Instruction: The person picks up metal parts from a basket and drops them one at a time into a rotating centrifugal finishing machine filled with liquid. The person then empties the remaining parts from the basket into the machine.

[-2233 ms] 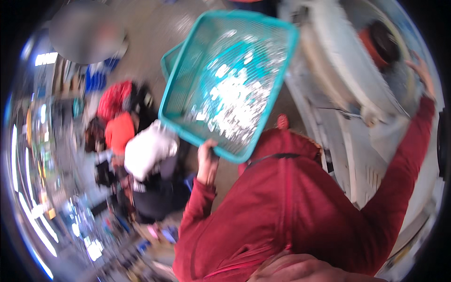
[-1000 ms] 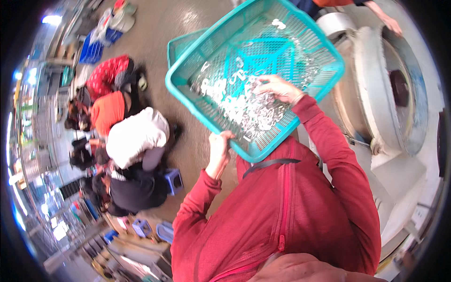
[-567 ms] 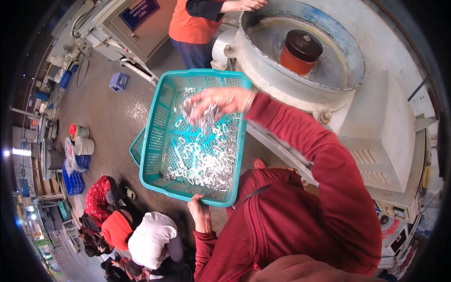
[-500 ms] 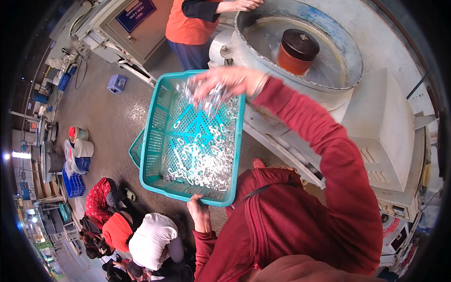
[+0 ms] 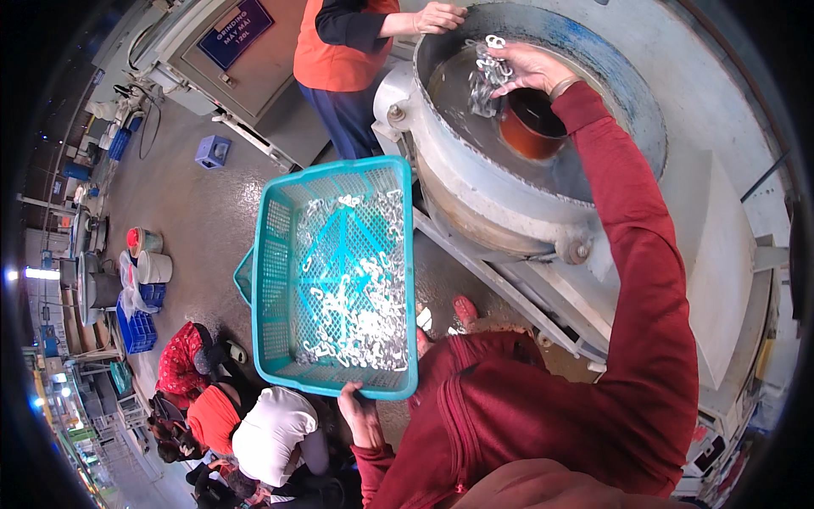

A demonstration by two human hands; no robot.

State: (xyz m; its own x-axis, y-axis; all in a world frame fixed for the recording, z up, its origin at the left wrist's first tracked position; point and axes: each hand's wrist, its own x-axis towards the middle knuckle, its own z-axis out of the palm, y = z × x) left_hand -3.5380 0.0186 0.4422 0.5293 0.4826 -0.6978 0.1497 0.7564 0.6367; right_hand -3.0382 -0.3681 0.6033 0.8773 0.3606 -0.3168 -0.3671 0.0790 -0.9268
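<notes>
My left hand [image 5: 363, 414] grips the near rim of a teal plastic basket [image 5: 263, 339], which is tilted in front of me. Inside it lie many small shiny metal hooks [image 5: 369, 318], heaped thickest toward the near right corner. Over a large round metal tub [image 5: 475, 157], my right hand [image 5: 530, 68] holds a bunch of the same hooks [image 5: 485, 72] at its fingertips. The lower ones are blurred, so whether they are dropping is unclear. Beneath the hand, a dark-topped reddish-brown centre post [image 5: 530, 136] rises from the tub.
A person in an orange vest [image 5: 339, 51] stands beyond the basket, one hand [image 5: 439, 17] at the tub's rim. Several people [image 5: 275, 433] crouch at lower left. A blue crate [image 5: 212, 151], white bucket [image 5: 154, 266] and machine cabinet [image 5: 237, 76] stand on the wet floor.
My right hand has moved from above the basket to over the tub, carrying hooks with it. The basket has shifted slightly nearer; my left hand still holds its rim.
</notes>
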